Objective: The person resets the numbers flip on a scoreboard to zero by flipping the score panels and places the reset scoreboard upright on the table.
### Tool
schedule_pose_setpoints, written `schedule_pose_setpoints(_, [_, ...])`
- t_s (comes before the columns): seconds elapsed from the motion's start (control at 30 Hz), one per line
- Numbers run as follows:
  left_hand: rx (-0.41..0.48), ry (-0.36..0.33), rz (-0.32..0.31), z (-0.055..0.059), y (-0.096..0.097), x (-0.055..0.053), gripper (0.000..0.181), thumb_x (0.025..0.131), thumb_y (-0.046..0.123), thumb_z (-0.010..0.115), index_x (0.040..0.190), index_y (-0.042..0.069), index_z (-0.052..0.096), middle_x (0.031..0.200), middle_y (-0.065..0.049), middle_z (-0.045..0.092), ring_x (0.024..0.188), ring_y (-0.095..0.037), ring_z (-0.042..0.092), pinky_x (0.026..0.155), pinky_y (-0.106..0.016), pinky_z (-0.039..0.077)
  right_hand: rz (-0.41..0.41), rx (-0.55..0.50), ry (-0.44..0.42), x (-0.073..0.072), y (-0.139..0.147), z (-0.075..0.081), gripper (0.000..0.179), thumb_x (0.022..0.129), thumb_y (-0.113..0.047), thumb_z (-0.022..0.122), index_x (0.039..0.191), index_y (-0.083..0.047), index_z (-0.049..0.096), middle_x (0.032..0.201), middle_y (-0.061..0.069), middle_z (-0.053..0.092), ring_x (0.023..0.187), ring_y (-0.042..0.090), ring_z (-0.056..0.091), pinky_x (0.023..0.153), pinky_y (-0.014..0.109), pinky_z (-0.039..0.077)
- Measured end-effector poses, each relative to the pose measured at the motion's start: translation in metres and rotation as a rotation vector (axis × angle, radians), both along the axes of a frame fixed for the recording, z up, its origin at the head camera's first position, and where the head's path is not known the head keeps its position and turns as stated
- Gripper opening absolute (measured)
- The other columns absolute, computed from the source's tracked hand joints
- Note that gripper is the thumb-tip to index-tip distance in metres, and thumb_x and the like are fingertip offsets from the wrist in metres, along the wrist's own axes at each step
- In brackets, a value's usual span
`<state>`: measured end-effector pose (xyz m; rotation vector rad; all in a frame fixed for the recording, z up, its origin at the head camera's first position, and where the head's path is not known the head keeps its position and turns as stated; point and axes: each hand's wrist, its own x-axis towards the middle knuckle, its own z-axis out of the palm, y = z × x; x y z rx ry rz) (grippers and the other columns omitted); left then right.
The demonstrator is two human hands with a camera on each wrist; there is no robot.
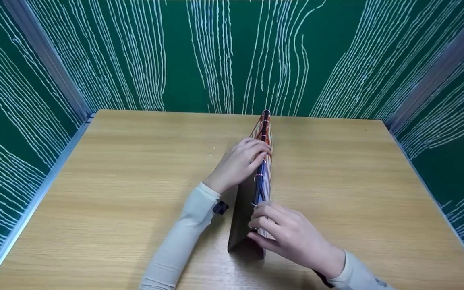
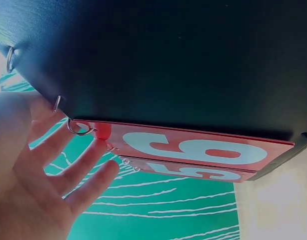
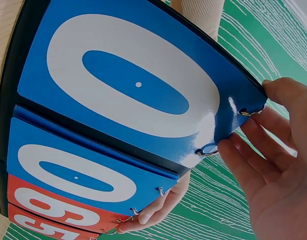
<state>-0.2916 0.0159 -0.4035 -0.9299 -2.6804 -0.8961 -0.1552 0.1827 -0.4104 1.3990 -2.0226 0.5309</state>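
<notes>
A flip scoreboard [image 1: 243, 215] with a black backing stands tent-like at the middle of the table, its ringed top edge running away from me. Over the middle of that edge, my left hand [image 1: 242, 161] grips with bent fingers; its fingertips reach the rings in the left wrist view. At the near end, my right hand [image 1: 292, 233] pinches the top edge beside two metal rings [image 3: 208, 150]. A large blue card [image 3: 128, 75] with a white 0 hangs below those rings. Further along hang a smaller blue 0 card [image 3: 113, 172] and red cards [image 2: 193, 147] with white digits.
The wooden table [image 1: 135, 169] reaches out on both sides of the scoreboard. Green walls [image 1: 240, 56] with wavy white lines enclose its back and sides, with grey posts [image 1: 50, 56] at the corners. Small white specks [image 1: 212, 152] lie left of the scoreboard.
</notes>
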Motion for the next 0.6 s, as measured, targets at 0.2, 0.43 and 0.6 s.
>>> schedule_pose_setpoints(0.2, [0.008, -0.003, -0.004, 0.0013, 0.0003, 0.0001, 0.030, 0.108, 0.034, 0.048, 0.128, 0.023, 0.068, 0.140, 0.004, 0.064, 0.136, -0.017, 0.052, 0.120, -0.041, 0.040, 0.001, -0.007, -0.001, -0.0001, 0.0007, 0.0012, 0.010, 0.098, -0.022, 0.066, 0.097, -0.012, 0.068, 0.102, -0.002, 0.066, 0.100, 0.015, 0.066, 0.085, 0.027, 0.057])
schedule_pose_setpoints(0.43, [0.038, 0.024, -0.032, 0.0001, -0.0002, -0.0012, 0.030, 0.108, 0.030, 0.047, 0.127, 0.018, 0.067, 0.139, 0.000, 0.063, 0.137, -0.020, 0.051, 0.119, -0.041, 0.040, -0.003, -0.013, -0.007, 0.0006, -0.0003, 0.0009, 0.015, 0.102, -0.025, 0.061, 0.098, -0.012, 0.069, 0.102, -0.003, 0.066, 0.097, 0.014, 0.067, 0.079, 0.026, 0.058])
schedule_pose_setpoints(0.6, [0.058, -0.008, -0.017, 0.0003, -0.0007, -0.0012, 0.032, 0.109, 0.031, 0.047, 0.134, 0.018, 0.060, 0.144, 0.000, 0.058, 0.140, -0.019, 0.050, 0.120, -0.040, 0.039, -0.003, -0.005, 0.002, 0.0002, -0.0006, 0.0004, 0.014, 0.101, -0.025, 0.063, 0.098, -0.012, 0.068, 0.103, -0.003, 0.066, 0.099, 0.014, 0.067, 0.078, 0.026, 0.058])
